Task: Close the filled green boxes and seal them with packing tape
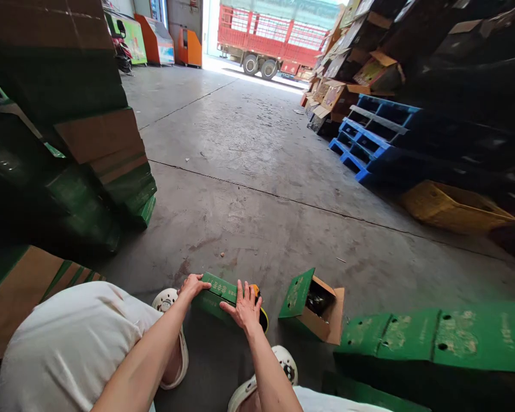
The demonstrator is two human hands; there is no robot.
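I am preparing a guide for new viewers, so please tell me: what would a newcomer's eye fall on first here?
Probably the red truck, in bright light at the top, just right of centre. Next, near the bottom, the left hand and right hand on a green box. Then the blue pallets at right, near piled cartons.

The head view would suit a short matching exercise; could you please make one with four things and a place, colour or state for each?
Column one:
1. Left hand
2. Right hand
3. Carton beyond the right hand
4. Stacked pallets

Column two:
A. Blue
B. Fingers spread, on the right-hand end of the green box
C. Flaps raised, something dark inside
D. At the left-hand end of the green box

Right pairs: 1-D, 2-B, 3-C, 4-A.
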